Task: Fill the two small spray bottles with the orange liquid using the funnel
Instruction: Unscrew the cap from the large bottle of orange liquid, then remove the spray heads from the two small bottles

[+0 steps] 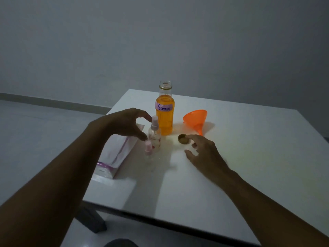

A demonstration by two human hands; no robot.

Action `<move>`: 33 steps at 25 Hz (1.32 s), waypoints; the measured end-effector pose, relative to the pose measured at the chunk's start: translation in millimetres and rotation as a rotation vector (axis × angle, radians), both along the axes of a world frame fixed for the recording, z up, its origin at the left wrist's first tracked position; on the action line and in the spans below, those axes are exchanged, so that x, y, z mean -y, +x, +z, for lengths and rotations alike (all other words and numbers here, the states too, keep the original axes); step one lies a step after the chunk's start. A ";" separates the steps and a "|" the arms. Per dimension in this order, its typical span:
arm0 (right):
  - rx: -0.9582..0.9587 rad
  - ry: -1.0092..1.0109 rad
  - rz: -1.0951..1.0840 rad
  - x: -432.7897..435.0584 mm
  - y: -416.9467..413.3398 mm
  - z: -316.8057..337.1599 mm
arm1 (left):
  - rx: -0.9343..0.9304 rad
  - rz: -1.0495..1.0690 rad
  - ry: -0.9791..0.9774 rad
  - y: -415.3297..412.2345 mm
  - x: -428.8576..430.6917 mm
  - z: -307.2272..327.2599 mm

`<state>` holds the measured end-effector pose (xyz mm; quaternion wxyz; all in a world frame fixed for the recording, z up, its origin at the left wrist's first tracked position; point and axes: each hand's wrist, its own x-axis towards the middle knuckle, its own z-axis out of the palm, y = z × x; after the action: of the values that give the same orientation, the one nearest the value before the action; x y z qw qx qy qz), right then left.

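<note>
Hovering empty and half-spread, left hand [124, 124] sits beside taller spray bottle [154, 135] (right hand [203, 151], relaxed, beside cap [182, 139]).

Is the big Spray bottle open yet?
Open: the big bottle has a bare neck, and a cap lies on the table.

The tall open bottle [164, 111] stands on the far half of the bench [249, 157]. Just in front-left of it a spray bottle [155, 135] and a second spray bottle [148, 151] crowd together, with a white packet [121, 148] lying further left. Right of the bottle a funnel [195, 120] lies on its side; a cap [182, 139] sits front-right. Between cap and spray bottles a narrow lane opens; the bench nearer than these is open.
</note>
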<state>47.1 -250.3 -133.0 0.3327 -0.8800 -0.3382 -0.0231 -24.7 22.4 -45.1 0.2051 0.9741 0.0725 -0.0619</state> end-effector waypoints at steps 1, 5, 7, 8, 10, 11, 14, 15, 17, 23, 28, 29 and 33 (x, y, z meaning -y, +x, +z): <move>-0.010 0.006 -0.003 7.1 -5.8 -0.4 | 0.024 -0.030 -0.023 -1.9 7.3 -3.0; -0.055 -0.005 -0.013 48.4 -21.0 -4.4 | 0.139 -0.071 -0.078 -7.4 21.2 -6.0; -0.067 -0.075 -0.020 73.9 -22.6 -7.8 | 0.216 -0.065 -0.111 -6.5 26.2 8.3; -0.074 -0.109 -0.022 87.2 -22.3 -9.9 | 0.240 -0.067 -0.137 -5.8 32.0 19.1; -0.096 -0.160 -0.026 112.1 -20.8 -13.1 | 0.269 -0.075 -0.168 -4.2 49.5 41.9; -0.107 -0.181 -0.031 123.4 -19.5 -14.3 | 0.281 -0.081 -0.157 -2.7 60.3 51.3; -0.108 -0.226 -0.024 157.1 -19.9 -20.1 | 0.330 -0.098 -0.093 -2.0 112.2 63.0; -0.095 -0.223 -0.008 164.2 -20.7 -22.3 | 0.358 -0.097 -0.137 -3.5 132.4 58.7; -0.057 -0.193 0.004 170.3 -22.2 -26.4 | 0.434 -0.084 -0.305 -6.5 171.1 38.0; -0.018 -0.104 -0.021 168.0 -20.2 -33.1 | 0.653 0.166 -0.550 -8.7 232.2 -43.5; -0.414 0.329 -0.106 167.2 -2.2 -7.9 | 0.731 0.151 -0.440 7.1 238.8 -66.0; -0.486 0.431 -0.111 166.5 1.2 1.0 | 0.717 0.103 -0.409 9.2 238.9 -68.9; -0.542 0.551 -0.162 165.1 6.3 30.0 | 0.627 -0.025 -0.430 17.3 241.1 -76.7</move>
<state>53.3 -415.4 -103.0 0.6309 -0.7557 -0.1484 0.0940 -7.4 -218.7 -121.8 0.4163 0.8812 -0.0203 0.2230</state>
